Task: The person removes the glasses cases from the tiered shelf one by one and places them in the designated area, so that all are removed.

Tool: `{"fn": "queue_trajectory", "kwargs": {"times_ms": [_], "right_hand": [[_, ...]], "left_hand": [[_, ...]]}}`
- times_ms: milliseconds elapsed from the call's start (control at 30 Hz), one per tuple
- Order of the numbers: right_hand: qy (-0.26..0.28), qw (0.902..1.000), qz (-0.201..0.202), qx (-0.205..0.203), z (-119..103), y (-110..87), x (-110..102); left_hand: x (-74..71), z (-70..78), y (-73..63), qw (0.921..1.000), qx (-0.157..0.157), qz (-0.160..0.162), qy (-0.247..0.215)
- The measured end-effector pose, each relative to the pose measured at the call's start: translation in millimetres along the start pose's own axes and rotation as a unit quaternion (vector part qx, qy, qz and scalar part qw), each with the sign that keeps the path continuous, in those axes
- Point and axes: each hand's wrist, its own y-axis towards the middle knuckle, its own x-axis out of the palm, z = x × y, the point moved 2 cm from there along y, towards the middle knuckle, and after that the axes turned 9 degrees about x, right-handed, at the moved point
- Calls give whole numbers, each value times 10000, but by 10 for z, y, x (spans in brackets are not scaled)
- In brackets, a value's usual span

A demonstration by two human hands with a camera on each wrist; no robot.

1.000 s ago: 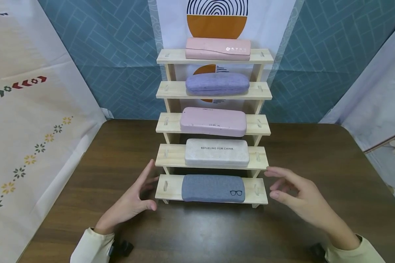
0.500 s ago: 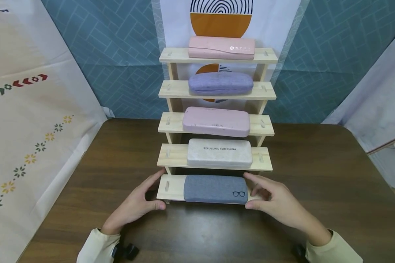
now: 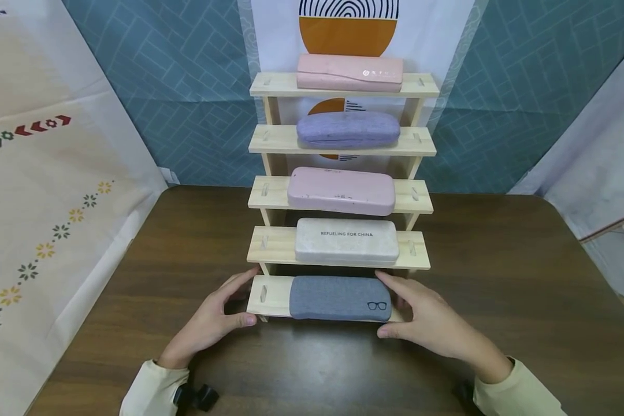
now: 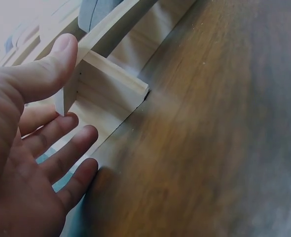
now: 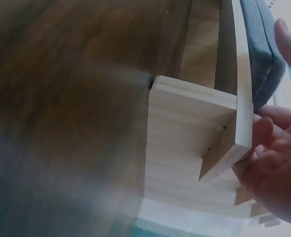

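Note:
A blue-grey fabric glasses case [image 3: 338, 297] with a small glasses print lies on the lowest shelf of a tiered wooden rack [image 3: 270, 292]. My right hand [image 3: 429, 320] is around the case's right end. Its index finger reaches the back edge, and the thumb stands in front, apart from the case in the right wrist view. The other right fingers bend in over the shelf end. My left hand [image 3: 213, 320] is at the shelf's left end, fingers loosely extended and thumb near the front corner. In the left wrist view, left fingertips [image 4: 69, 121] are right at the plank's corner.
Above, one per shelf, sit a white case [image 3: 346, 242], a pink hard case [image 3: 341, 192], a purple case [image 3: 348, 129] and a pink flap case [image 3: 350, 73]. The rack stands on a dark wooden table [image 3: 312, 370]. Patterned cloths hang behind and beside it.
My right hand has moved left from beside the rack to the right end of the blue-grey case. The left hand has come slightly closer to the lowest shelf's end.

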Motion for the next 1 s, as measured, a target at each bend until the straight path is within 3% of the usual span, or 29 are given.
{"fn": "queue_trajectory", "kwargs": {"times_ms": [233,467,1000], "right_hand": [[-389,9990,134,174,-67,18,50],[445,9975,391,384,-28,-98,51],[1817,9811,652,99,107,-343,-158]], "left_hand": [[2,-41,-44,9993,320,53,-194],[60,-79,-78,9981,451,53,-412],[8,-70,-39,9985,352,159,-377]]}}
